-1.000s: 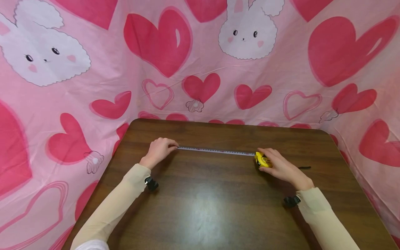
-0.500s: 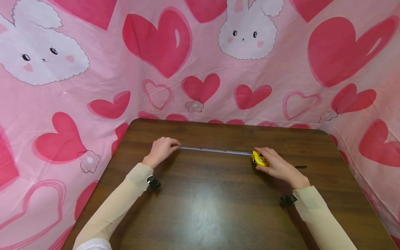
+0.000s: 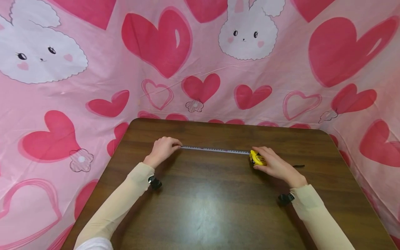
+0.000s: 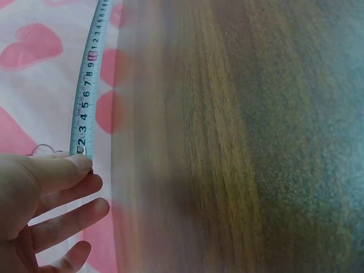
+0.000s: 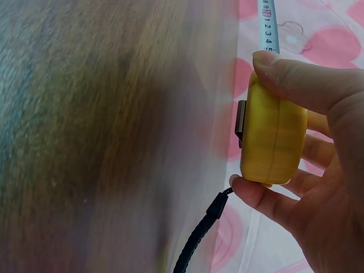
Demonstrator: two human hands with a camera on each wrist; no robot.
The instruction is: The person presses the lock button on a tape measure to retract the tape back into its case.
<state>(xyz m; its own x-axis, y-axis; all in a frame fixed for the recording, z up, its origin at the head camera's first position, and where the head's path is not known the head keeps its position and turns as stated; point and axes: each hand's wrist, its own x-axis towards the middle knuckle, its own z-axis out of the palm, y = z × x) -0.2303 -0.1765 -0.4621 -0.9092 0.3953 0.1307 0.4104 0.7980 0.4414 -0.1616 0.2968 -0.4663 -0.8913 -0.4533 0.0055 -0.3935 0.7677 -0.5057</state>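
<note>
A yellow tape measure (image 3: pixel 257 158) sits in my right hand (image 3: pixel 276 166), which grips its case between thumb and fingers. From it the white blade (image 3: pixel 215 150) runs straight across to my left hand (image 3: pixel 161 150). There the thumb and forefinger pinch the blade's end, below the 2 mark in the left wrist view, while the other fingers (image 4: pixel 71 224) are spread below. In the right wrist view the yellow case (image 5: pixel 273 133) shows a metal clip (image 5: pixel 240 124) on its side, and a black wrist strap (image 5: pixel 199 236) hangs from its lower end.
Under both hands is a brown wood-grain table (image 3: pixel 200 194) with rounded far corners. Pink cloth (image 3: pixel 212 62) printed with hearts and rabbits hangs behind it and at both sides. A dark wrist camera (image 3: pixel 155 182) is on the left wrist, another camera (image 3: pixel 285 198) on the right.
The stretch of blade between the hands has become shorter. My right hand has moved left with the tape measure, and my left hand has shifted slightly right, still pinching the end.
</note>
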